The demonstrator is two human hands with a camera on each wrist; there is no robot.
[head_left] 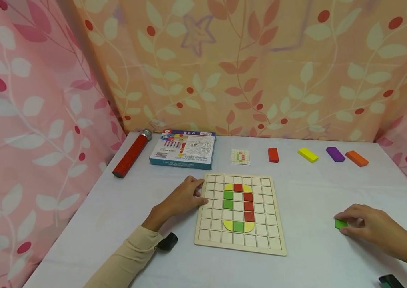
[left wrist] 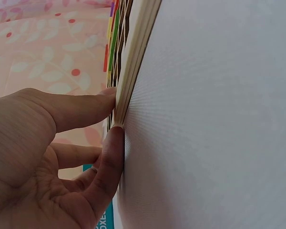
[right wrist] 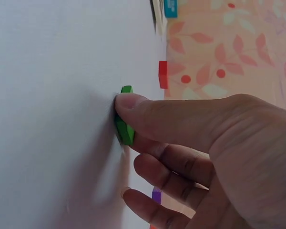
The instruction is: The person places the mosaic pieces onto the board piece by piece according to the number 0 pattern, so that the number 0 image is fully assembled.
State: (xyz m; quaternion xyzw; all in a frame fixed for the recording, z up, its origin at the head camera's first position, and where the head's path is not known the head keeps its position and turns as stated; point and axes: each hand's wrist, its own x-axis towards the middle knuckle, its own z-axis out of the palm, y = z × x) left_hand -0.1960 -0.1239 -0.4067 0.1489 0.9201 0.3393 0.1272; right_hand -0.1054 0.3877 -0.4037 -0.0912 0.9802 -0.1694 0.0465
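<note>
A square wooden grid board lies on the white table. Set in its cells are red square tiles, green square tiles and yellow rounded tiles, forming a ring. My left hand rests at the board's left side; in the left wrist view its thumb and a fingertip touch the board's edge. Off to the right of the board, my right hand pinches a small green block between thumb and fingers, low over the cloth. The right wrist view shows the thumb across the green block.
Behind the board lie a small pattern card, a flat box and a red tube with a silvery end. Red, yellow, purple and orange blocks line the back right. Flowered curtains enclose the table.
</note>
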